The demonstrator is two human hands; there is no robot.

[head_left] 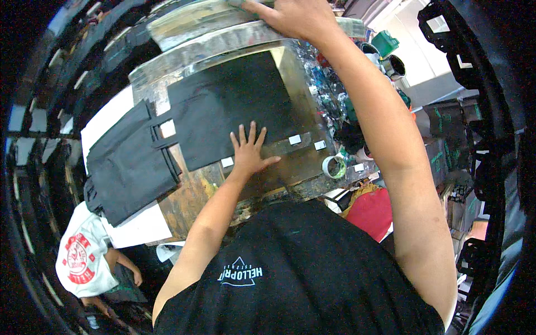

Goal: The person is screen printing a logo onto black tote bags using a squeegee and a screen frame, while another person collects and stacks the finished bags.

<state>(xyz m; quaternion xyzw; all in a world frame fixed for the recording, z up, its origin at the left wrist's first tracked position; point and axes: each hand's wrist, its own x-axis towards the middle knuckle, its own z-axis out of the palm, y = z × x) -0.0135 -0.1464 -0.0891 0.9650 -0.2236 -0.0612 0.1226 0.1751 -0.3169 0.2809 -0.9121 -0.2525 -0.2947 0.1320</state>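
Observation:
A black fabric tote bag (223, 106) lies flat on the worn, paint-stained board, its handles toward the left. My left hand (249, 153) is open, its fingers spread over the bag's near edge and its thumb on the board. At the far side my right hand (304, 17) grips a paint-smeared printing screen frame (206, 47); the picture's upper edge cuts off part of its fingers. This frame stands tilted up behind the bag. More black bags (131, 167) lie in a pile to the left, on white sheets.
A green-and-white tape roll (334, 166) and small white pieces (295, 139) lie near the right. Paint cans (394, 66) and a green container (385, 43) stand at the far right. Another person in a white shirt (82, 254) is at the lower left, beside the table.

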